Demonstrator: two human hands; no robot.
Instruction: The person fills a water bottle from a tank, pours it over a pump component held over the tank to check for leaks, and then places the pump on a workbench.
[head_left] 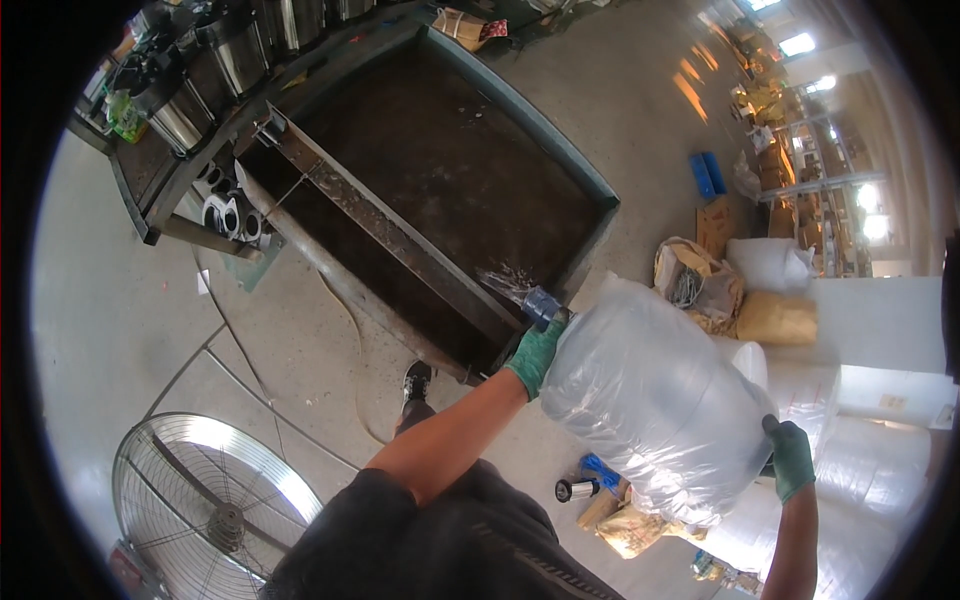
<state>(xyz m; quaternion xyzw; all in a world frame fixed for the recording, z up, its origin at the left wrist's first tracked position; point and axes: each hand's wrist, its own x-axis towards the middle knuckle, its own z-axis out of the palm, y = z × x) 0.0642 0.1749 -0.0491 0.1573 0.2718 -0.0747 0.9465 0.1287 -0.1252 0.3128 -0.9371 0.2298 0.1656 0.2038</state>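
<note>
rounded, clear-film-wrapped bundle (655, 385): lifted, not set down; green-gloved left hand (540, 355), green-gloved right hand (790, 455) gripped opposite ends, fingers curled.

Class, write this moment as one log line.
Clear plastic bag: bulging, blue-banded neck; left hand: gripping near neck; right hand: at far end

2 green, snug-fitting gloves (536, 358); a bulging, milky-translucent plastic-wrapped bundle (645, 380) with dark-blue neck (540, 306); a brown-floored, grey-rimmed rectangular metal tub (420, 150).

No lettering, number or sign can be read; on the small green plastic bottle (124, 116) at far left, possible print is seen only as a blur.
</note>
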